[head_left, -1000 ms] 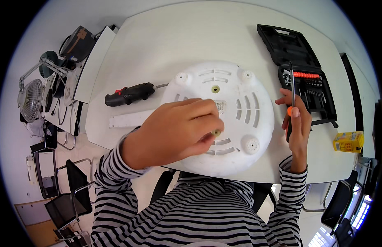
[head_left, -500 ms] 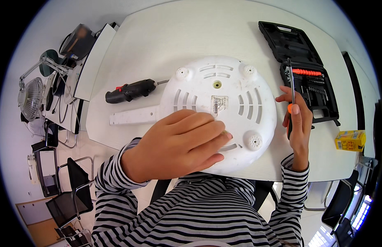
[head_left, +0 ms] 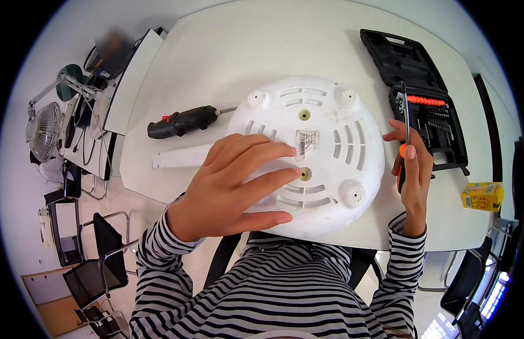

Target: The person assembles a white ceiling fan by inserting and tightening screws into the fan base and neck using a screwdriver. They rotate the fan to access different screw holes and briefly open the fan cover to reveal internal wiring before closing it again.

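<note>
A round white plastic appliance (head_left: 329,114) lies underside up on the table, with small round feet, curved vent slots, a paper label and two yellowish screw recesses. Its flat handle (head_left: 180,156) points left, partly hidden behind my left hand. Fingers apart and holding nothing, my left hand (head_left: 231,186) rests over the left side of the underside, with the index fingertip by the lower screw recess (head_left: 305,174). Right of the appliance, my right hand (head_left: 415,175) grips a screwdriver (head_left: 407,121) with an orange and black handle, its shaft pointing away from me.
A black cordless screwdriver (head_left: 183,123) lies left of the appliance. An open black tool case (head_left: 428,121) with bits and an orange-red shaft sits at the right. Beside the table's right edge is a yellow box (head_left: 482,196). A side table with a lamp (head_left: 46,133) stands far left.
My left hand has drawn back a little and its fingers have spread, uncovering the lower screw recess and vents. My right hand still holds the screwdriver in much the same place.
</note>
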`<state>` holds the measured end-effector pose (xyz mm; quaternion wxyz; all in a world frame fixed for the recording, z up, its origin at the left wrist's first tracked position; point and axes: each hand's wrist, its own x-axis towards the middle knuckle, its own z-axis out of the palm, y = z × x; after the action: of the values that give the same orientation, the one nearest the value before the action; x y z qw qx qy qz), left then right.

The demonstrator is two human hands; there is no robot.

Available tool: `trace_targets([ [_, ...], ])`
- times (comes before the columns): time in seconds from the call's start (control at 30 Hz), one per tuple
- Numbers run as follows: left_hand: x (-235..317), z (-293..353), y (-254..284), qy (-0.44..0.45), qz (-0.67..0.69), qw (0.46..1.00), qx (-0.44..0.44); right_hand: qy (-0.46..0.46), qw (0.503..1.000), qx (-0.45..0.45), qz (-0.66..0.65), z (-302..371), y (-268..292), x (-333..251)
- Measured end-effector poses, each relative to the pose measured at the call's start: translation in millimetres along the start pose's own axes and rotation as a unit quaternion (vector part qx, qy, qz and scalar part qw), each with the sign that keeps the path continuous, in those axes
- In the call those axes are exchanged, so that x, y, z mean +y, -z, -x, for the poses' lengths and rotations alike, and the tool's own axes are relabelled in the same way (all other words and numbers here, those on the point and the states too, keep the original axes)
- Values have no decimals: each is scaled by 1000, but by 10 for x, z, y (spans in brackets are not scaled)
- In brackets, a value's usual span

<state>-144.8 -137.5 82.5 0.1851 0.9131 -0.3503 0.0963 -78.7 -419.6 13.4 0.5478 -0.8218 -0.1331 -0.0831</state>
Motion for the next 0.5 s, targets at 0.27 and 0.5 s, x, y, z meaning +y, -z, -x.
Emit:
trace_targets([
  [0.27,8,-65,-88,-56,-73,995,28,-5,1000,-3,-1,1,3,-7],
  [0.5,18,-10,-64,-39,-36,998,27,0,1000,1,-5,2,7,-9],
])
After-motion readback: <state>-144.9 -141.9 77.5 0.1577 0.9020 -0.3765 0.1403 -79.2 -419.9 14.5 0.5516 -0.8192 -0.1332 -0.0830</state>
